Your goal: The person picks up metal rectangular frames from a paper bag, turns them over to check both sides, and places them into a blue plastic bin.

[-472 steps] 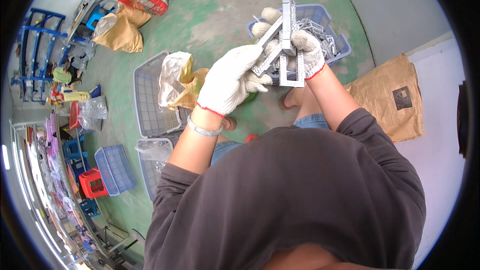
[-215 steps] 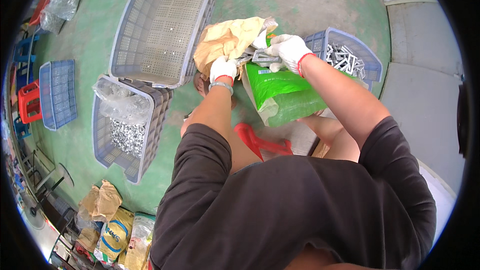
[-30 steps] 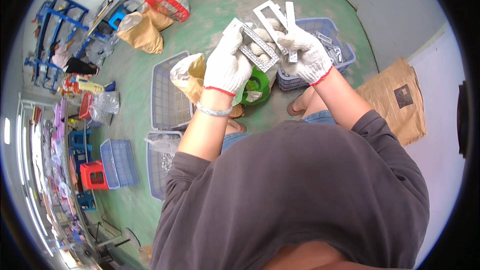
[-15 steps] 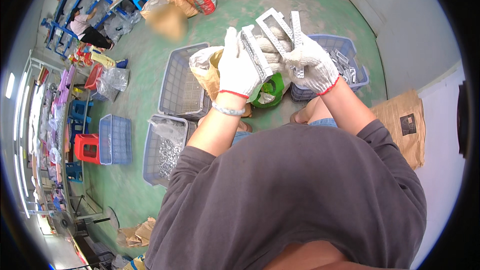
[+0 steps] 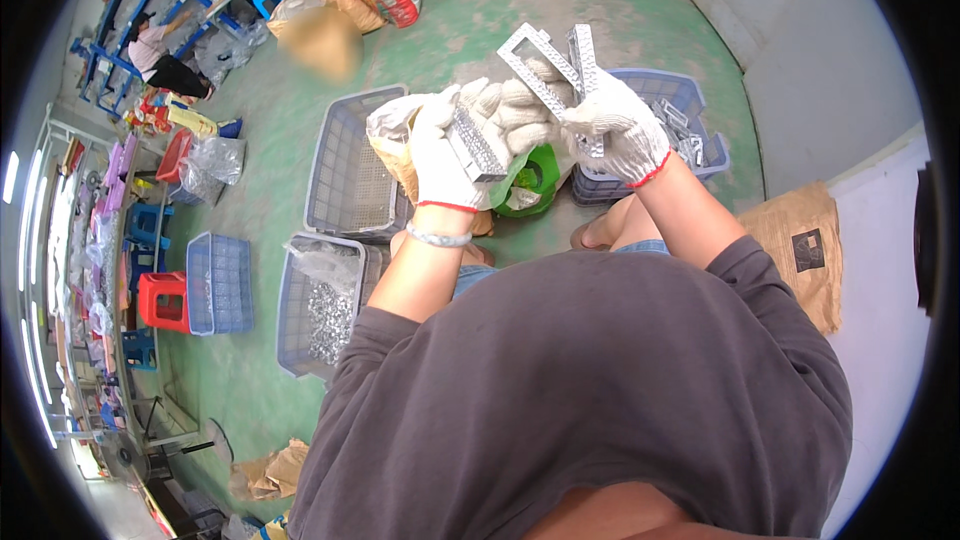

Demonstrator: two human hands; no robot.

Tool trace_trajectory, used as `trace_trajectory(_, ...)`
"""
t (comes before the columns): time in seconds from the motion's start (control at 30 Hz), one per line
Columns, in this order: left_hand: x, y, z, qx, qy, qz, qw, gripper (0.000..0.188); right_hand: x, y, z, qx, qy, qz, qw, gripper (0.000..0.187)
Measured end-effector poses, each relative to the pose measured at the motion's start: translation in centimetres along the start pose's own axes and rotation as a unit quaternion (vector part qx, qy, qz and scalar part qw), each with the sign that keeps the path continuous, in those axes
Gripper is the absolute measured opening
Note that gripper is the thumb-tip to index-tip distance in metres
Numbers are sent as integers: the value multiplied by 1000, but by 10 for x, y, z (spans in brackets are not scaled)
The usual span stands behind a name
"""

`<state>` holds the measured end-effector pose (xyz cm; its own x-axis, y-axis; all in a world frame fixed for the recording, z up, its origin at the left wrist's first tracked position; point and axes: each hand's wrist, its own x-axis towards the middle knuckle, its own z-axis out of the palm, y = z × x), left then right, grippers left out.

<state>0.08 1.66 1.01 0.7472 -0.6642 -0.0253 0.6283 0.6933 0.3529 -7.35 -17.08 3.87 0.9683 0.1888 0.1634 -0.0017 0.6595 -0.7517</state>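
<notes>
Both my hands wear white knitted gloves with red cuffs. My left hand [image 5: 440, 155] is turned palm up with its fingers curled around a silvery, ridged metal piece [image 5: 476, 148], which lies tilted across the palm. Beside it, my right hand [image 5: 618, 125] grips two metal rectangular frames between thumb and fingers. One frame [image 5: 538, 68] slants to the left and shows its opening; the other frame [image 5: 583, 58] stands nearly edge-on. Behind my right wrist is a grey-blue crate [image 5: 716, 152] with similar metal pieces in it.
Left of my legs stand a crate [image 5: 312, 165] and another crate [image 5: 290, 325] holding small metal parts and clear plastic. A green bag [image 5: 540, 175] sits between my feet. Brown paper [image 5: 815, 280] lies right, by the wall. A person [image 5: 155, 50] is at the far-left racks.
My left hand has lowered slightly and tipped its metal piece flatter, curling its fingers closer. My right hand keeps both frames, nearly unmoved. The view has shifted slightly.
</notes>
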Motion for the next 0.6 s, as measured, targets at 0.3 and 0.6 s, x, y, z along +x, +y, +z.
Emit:
trace_trajectory(0.3,-3,-17,14,33,-48,33,998,45,10,6,7,-634,128,-45,761,71)
trace_trajectory(0.6,1,-21,-4,10,60,59,996,40,1,7,1,-516,92,-58,850,72)
